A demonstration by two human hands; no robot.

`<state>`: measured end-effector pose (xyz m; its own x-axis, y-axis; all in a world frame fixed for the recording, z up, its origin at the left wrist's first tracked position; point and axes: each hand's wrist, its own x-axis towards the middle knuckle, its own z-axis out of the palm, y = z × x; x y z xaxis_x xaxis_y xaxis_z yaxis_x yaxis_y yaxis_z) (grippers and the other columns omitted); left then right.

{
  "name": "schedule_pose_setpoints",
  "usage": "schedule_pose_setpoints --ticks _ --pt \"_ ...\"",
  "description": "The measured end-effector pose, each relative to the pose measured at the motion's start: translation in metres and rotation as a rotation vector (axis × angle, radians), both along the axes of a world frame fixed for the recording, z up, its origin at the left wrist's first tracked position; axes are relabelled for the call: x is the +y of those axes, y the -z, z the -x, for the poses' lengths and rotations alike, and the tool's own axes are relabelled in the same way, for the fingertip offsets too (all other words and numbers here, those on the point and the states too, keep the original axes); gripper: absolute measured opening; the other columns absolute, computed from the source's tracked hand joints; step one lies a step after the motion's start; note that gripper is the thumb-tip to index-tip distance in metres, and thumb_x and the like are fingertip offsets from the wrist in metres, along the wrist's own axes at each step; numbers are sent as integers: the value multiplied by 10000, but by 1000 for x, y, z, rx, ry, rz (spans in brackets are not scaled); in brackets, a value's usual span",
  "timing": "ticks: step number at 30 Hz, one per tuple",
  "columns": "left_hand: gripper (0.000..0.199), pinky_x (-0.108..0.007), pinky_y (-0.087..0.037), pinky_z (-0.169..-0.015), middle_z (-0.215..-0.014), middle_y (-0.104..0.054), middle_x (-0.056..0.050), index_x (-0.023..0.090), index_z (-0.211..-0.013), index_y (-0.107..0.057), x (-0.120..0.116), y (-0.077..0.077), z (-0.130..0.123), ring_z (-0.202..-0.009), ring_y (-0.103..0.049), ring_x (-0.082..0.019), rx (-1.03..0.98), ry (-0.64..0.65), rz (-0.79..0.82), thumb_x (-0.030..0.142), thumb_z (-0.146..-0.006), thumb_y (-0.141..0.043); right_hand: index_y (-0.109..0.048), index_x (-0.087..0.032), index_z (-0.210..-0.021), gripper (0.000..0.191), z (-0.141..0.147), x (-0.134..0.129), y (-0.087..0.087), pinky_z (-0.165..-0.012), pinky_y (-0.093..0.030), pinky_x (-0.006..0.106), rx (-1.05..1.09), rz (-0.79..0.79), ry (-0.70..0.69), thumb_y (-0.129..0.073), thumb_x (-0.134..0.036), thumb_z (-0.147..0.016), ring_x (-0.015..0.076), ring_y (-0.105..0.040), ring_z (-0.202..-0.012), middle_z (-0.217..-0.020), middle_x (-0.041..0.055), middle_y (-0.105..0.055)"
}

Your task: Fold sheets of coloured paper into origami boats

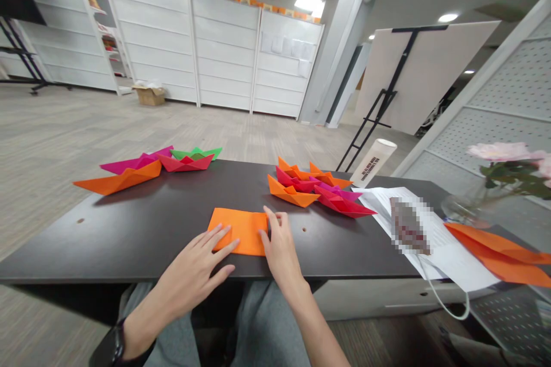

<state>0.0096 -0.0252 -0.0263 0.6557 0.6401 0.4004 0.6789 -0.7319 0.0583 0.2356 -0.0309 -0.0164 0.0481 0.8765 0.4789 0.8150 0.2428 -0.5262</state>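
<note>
Orange paper sheet (240, 231) lies flat on the dark counter (142, 246), front-centre, squared off, slightly skewed, near the front edge. Can't tell if it's single or folded.

Both hands are open, nothing clamped. Left hand (189, 269): fingers spread, fingertips (224, 235) on the sheet's left part, lowest finger on the counter just off the sheet. Right hand (279, 246): fingers bunched on the sheet's right edge (272, 219). Hands close together, sheet between them.

Room: front edge is just below the sheet, with grey trousers (262, 327) under it. Dark counter surface runs left of the sheet to the edge. Small hole (303, 229) just right of the right hand.

Behind, well apart from the sheet, left group: orange (118, 179), magenta (133, 163), red (185, 163) and green (196, 153) paper boats. Right group, nearer the right hand: orange (289, 192), magenta (301, 180) and red (344, 206) boats, touching each other.

Further right: white printed papers (447, 246) overhanging the counter, part pixelated, contents unreadable; folded orange paper (499, 255) beside them. Glass vase (458, 209) with pink flowers (499, 152) past that. White tube (373, 161) at the back edge, tilted.
</note>
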Motion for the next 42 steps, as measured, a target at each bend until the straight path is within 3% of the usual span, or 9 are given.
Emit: schedule_pose_setpoints --ticks 4,7,15,25,29,32,36,39,42 --pt "534 -466 -431 -1091 -1494 -502 -107 261 -1444 -484 -1 4 1 -1360 -487 -293 56 38 -45 488 -962 -512 -509 -211 -1403 418 10 -17 -7 -1120 -400 456 -275 -23 -303 -462 -210 -988 247 -453 -1363 -1468 112 -503" --pt "587 -443 -415 -1110 -1526 -459 -104 258 -1475 -439 1 5 5 -1382 -463 -280 68 64 -48 518 -955 -513 -357 -130 -1510 632 12 -32 -10 -1189 -321 442 -373 126 -439 -504 -443 -982 249 -347 -1451 -1567 135 -379" --pt "608 -447 -403 -1117 -1540 -426 -98 248 -1486 -422 -1 1 8 -1382 -467 -277 97 47 -40 544 -957 -484 -254 -211 -1555 586 -35 -48 -19 -1222 -197 541 -507 314 -453 -366 -455 -1034 217 -262 -1491 -1606 68 -266" --pt "464 -453 -367 -1150 -1434 -575 5 313 -1405 -528 -24 2 53 -1371 -483 -252 61 -57 -32 447 -961 -530 -358 -239 -1510 499 -37 -43 -18 -1199 -206 615 -479 288 -437 -371 -406 -1041 225 -343 -1457 -1555 43 -387" --pt "334 -489 -388 -1137 -1296 -674 -47 255 -1229 -653 -39 7 34 -1227 -606 -255 -101 -172 -22 411 -957 -537 -536 -228 -1397 402 -22 -43 -21 -1206 -224 595 -423 200 -319 -448 -326 -1018 248 -416 -1416 -1497 47 -491" --pt "298 -548 -401 -1113 -1176 -695 -111 186 -1162 -617 -40 14 12 -1096 -657 -271 -315 -354 -23 377 -952 -528 -529 -218 -1409 421 -5 -48 -19 -1177 -343 516 -392 177 -338 -499 -258 -990 249 -456 -1387 -1486 67 -508" --pt "306 -603 -414 -1079 -1141 -679 -110 202 -1193 -547 -36 15 -6 -1063 -650 -297 -503 -440 -11 307 -907 -562 -526 -190 -1415 457 4 -52 -12 -1144 -409 478 -368 192 -373 -550 -244 -962 273 -413 -1417 -1518 101 -460" --pt "383 -520 -529 -960 -1120 -663 -95 225 -1240 -514 -32 5 -12 -1046 -654 -287 -668 -474 40 258 -864 -582 -507 -191 -1427 462 2 -52 -11 -1168 -369 503 -345 195 -386 -534 -253 -970 270 -394 -1429 -1532 102 -439" --pt "460 -405 -585 -824 -927 -683 -30 215 -1295 -472 -30 -8 -15 -871 -697 -226 -772 -475 158 190 -845 -561 -503 -194 -1424 452 0 -50 -13 -1189 -319 531 -328 197 -407 -513 -270 -978 260 -377 -1439 -1536 101 -434"
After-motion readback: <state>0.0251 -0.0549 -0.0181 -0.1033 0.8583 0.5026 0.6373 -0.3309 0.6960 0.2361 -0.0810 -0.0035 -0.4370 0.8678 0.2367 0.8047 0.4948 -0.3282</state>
